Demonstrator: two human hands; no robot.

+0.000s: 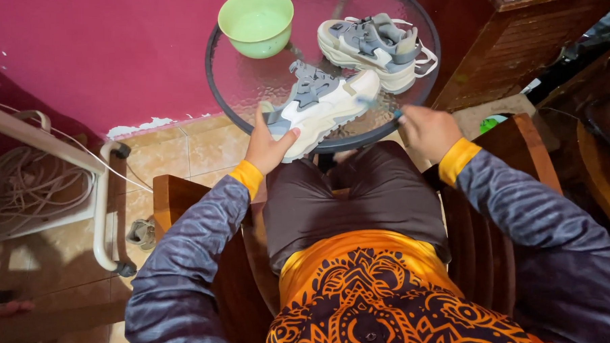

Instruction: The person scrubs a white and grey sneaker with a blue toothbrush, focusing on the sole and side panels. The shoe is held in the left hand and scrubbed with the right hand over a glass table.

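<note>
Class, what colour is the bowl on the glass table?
Light green; the bowl shows best in the head view.

Dim warm light, slight motion blur

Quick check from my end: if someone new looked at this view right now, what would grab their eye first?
Likely the white and grey sneaker tilted at the near edge of the round glass table, steadied at its heel by the left hand while the right hand holds a small brush to its toe. Behind it lie the matching second sneaker and a light green bowl.
</note>
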